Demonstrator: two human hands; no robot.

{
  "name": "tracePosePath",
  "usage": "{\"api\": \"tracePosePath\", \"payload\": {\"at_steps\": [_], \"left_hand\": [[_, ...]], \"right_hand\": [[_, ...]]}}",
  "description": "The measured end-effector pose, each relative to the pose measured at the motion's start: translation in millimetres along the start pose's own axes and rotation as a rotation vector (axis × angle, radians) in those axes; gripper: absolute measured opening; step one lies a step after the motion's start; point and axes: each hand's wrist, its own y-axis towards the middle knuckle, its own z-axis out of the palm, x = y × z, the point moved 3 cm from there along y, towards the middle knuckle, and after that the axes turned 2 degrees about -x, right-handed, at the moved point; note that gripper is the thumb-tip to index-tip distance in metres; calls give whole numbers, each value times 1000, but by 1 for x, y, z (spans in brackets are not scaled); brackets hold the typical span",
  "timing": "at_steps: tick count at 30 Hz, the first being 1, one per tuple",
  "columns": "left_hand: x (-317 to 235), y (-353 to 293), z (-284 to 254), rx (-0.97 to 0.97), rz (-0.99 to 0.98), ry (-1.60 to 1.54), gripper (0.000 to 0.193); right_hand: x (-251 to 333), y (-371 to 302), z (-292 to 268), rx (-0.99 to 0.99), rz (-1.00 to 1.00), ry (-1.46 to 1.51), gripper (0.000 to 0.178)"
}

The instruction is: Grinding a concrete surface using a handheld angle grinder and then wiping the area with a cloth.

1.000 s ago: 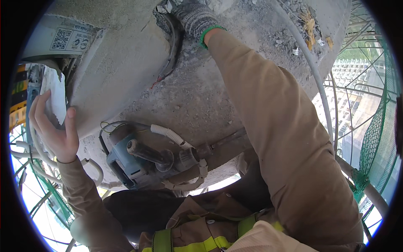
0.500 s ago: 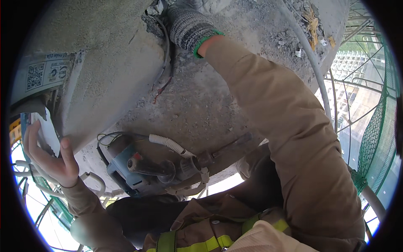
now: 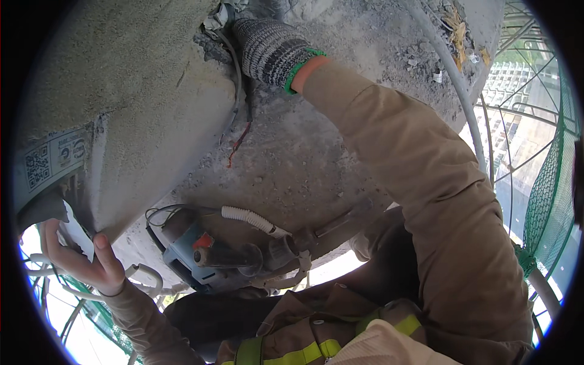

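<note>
My right hand (image 3: 271, 56), in a grey-and-black knit glove with a green cuff, reaches to the base of a rough concrete wall (image 3: 152, 91). Its fingers are out of sight beside a broken hole there. Next to the glove hangs a grey cable (image 3: 236, 76), and a thin wire (image 3: 239, 146) ends in reddish strands. Bare, my left hand (image 3: 85, 261) is at the wall's left edge, thumb and fingers apart around a torn whitish sheet (image 3: 78, 230). Whether it presses on the sheet or on the edge behind it is unclear.
A blue-grey power drill (image 3: 194, 252) with a side handle lies before my knees, a white corrugated hose (image 3: 246, 219) on it. A grey conduit (image 3: 450, 79) crosses the dusty concrete slab (image 3: 292, 164). Rubble (image 3: 420, 58) lies far right. Green netting (image 3: 544, 188) and scaffold bars border the right side.
My left hand has shifted slightly down and right, and less of the torn sheet shows. The gloved right hand stays by the hole with a small shift. The whole view has moved a little.
</note>
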Motion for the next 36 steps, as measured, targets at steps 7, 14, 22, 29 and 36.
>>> {"api": "tracePosePath", "payload": {"at_steps": [7,14,22,29,36], "left_hand": [[-4,3,-1,1,-6,-9,67],[-4,4,-1,-3,-35,-10,65],[-5,5,-1,3,2,15,66],[-3,4,-1,9,5,42,65],[-4,4,0,-1,-19,20,65]], "right_hand": [[2,-1,-3,91,41,0,44],[3,-2,-7,24,-14,11,40],[3,-2,-6,73,12,-24,36],[4,0,-5,71,16,-19,34],[4,-2,-4,-10,-22,-1,35]]}}
